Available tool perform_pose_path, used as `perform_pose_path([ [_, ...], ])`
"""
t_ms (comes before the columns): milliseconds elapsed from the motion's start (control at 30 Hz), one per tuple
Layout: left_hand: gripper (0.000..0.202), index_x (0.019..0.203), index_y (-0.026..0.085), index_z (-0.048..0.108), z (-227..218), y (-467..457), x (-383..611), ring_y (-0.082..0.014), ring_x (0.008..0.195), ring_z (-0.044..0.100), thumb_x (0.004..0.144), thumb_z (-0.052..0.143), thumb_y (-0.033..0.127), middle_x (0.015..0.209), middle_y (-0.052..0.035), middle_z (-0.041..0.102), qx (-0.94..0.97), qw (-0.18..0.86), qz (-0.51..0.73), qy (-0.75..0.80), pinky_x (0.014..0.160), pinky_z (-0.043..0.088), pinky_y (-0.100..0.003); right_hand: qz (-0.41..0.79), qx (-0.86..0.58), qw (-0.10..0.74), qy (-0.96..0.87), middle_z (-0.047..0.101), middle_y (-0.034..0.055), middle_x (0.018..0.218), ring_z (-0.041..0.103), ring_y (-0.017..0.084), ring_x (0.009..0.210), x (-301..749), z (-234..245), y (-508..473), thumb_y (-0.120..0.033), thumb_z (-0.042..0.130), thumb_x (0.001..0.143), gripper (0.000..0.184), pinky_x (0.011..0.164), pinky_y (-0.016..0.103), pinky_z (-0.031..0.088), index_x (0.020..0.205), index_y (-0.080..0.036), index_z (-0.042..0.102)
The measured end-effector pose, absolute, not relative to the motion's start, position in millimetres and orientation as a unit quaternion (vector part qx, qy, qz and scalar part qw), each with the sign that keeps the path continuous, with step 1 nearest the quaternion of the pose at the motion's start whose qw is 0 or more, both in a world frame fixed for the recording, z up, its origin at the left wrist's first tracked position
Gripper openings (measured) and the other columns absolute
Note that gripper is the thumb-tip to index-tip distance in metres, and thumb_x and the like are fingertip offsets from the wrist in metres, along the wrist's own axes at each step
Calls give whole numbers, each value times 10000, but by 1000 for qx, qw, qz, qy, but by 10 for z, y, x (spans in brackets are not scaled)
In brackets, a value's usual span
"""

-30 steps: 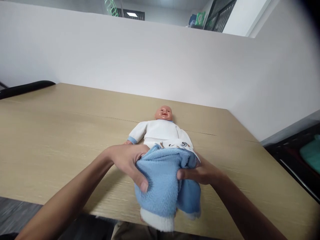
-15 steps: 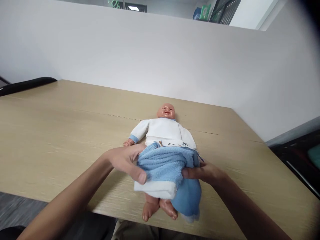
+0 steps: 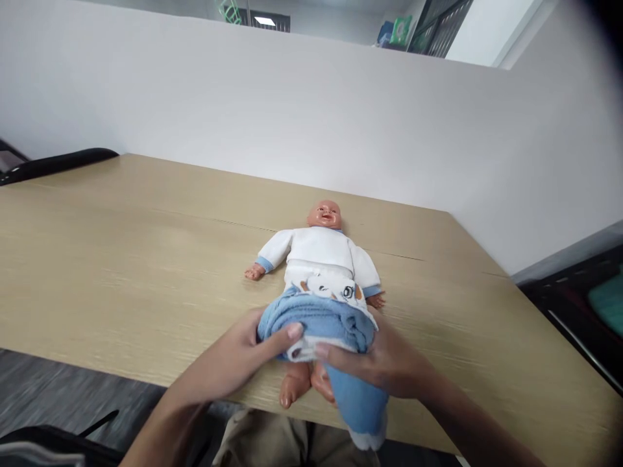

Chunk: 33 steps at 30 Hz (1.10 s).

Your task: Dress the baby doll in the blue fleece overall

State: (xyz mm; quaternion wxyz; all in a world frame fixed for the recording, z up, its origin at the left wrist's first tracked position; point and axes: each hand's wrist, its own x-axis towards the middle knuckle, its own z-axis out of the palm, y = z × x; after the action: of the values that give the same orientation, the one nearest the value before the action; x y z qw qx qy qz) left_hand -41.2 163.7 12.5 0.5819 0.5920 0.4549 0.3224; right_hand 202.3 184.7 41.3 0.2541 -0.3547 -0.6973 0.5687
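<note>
A baby doll [image 3: 324,250] lies on its back, head away from me, in a white long-sleeved top with blue cuffs. Blue fleece baby pants [image 3: 316,314] with white trim are bunched over its lower body, one leg [image 3: 363,402] hanging toward me. My left hand [image 3: 263,347] grips the bunched cloth from the left, thumb on top. From the right, my right hand [image 3: 370,357] pinches the same cloth, its thumb by the white trim. Animal-face patterned cloth [image 3: 331,285] shows above the blue. Bare doll feet [image 3: 294,386] stick out below; the upper legs are hidden.
The wooden table [image 3: 146,259] meets a white partition [image 3: 292,110] at the back. Black chair parts stand at the left [image 3: 63,162] and right [image 3: 574,305]. My lap [image 3: 287,441] is below the front edge.
Both hands have shifted on the pants, and the right thumb has moved left to the white trim. The cloth is gathered more tightly, uncovering the animal-face pattern and the doll's right-side hand.
</note>
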Motion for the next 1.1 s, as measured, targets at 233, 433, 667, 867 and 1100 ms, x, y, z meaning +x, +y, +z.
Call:
perform_pose_path([
  [233,271,899,184,626,-182,1329,-287,-215,709,667,917,712,440,758,-32,728,564,595,312,480,701,543,-316,399,-447,296,-744,793,20,899,736,227,793,1961,49,1572,-285,747,868,77,841,343,616,937,-251,744],
  [433,363,1194,199,655,-329,1507,-353,-296,1092,683,833,672,237,1188,-80,757,620,477,326,531,953,542,-404,349,-440,274,-781,793,28,1053,736,247,916,1937,-90,1663,-152,721,752,334,912,374,589,1066,-262,743],
  [667,252,1166,196,589,-337,1825,-325,-269,1016,681,937,627,295,1104,-62,728,670,414,314,530,904,518,-383,282,-477,317,-770,790,53,995,736,238,870,1968,-317,1929,-216,733,819,211,815,353,576,1029,-213,710],
  [867,257,1180,194,575,-330,2105,-279,-271,954,687,988,617,359,1032,-47,717,691,369,315,536,841,495,-364,208,-500,348,-765,717,26,721,654,186,636,1992,-443,2214,-364,724,869,232,651,303,502,743,-204,612],
  [1100,270,1200,215,593,-149,2025,-272,-248,971,679,1032,590,427,1091,-33,727,681,381,336,528,851,489,-333,211,-486,326,-783,594,-21,561,538,139,508,1996,-235,2256,-401,694,887,363,562,281,398,635,-215,511],
])
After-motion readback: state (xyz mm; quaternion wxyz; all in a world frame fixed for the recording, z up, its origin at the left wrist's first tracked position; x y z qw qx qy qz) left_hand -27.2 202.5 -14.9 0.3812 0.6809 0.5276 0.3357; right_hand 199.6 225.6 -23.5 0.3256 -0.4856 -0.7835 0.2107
